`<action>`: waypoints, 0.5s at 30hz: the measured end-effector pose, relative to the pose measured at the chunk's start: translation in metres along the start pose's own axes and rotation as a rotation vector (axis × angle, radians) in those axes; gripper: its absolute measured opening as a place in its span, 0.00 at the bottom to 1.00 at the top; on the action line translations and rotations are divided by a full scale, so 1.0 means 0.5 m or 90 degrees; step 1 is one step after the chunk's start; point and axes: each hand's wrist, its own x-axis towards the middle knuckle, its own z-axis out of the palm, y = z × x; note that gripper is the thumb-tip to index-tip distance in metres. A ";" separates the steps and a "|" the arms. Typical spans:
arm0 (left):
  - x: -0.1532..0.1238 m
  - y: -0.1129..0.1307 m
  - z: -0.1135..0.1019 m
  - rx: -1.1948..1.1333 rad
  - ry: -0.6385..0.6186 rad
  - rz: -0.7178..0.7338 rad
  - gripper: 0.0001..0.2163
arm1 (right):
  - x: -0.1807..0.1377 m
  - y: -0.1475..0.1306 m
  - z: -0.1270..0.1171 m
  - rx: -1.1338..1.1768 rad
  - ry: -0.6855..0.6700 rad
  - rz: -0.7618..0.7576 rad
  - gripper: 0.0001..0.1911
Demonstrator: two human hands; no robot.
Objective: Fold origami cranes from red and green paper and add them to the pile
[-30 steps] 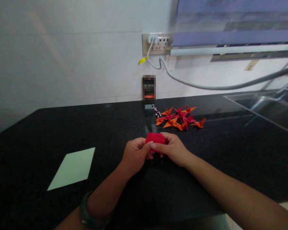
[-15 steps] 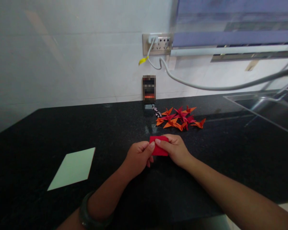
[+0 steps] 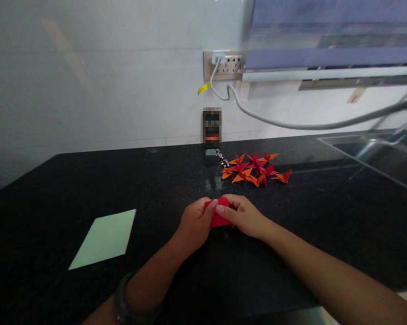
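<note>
A small folded piece of red paper (image 3: 221,218) is held between both hands above the dark counter. My left hand (image 3: 197,222) pinches its left side, thumb on top. On the right side, my right hand (image 3: 245,216) grips it, the thumb lying across its upper face near the other thumb. The fingers behind the paper are mostly hidden. Beyond my hands lies a cluster of several orange and red folded paper cranes (image 3: 254,169).
A stack of pale green paper sheets (image 3: 105,239) lies on the black counter (image 3: 149,180) at left. A phone-like object (image 3: 212,127), blurred out, leans against the wall with a strap. A grey cable (image 3: 291,124) hangs from the socket (image 3: 223,65). A sink edge (image 3: 366,162) is at right.
The red paper has shifted slightly left and toward me. My right hand has moved left along with it, and both thumbs now sit closer together.
</note>
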 end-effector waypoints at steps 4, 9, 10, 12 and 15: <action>-0.003 0.000 0.003 -0.058 -0.075 -0.030 0.16 | -0.003 0.002 -0.002 0.006 0.019 0.008 0.22; -0.004 -0.007 0.008 -0.189 -0.204 -0.062 0.15 | -0.003 0.008 -0.013 0.040 0.014 0.048 0.24; -0.003 -0.008 0.008 -0.209 -0.223 -0.069 0.14 | -0.003 0.010 -0.014 0.042 0.014 0.051 0.25; 0.000 -0.009 0.005 -0.228 -0.221 -0.076 0.13 | -0.001 0.012 -0.016 0.036 0.017 0.037 0.26; 0.004 -0.006 0.001 -0.235 -0.118 -0.075 0.11 | 0.002 0.013 -0.015 0.023 -0.014 0.000 0.24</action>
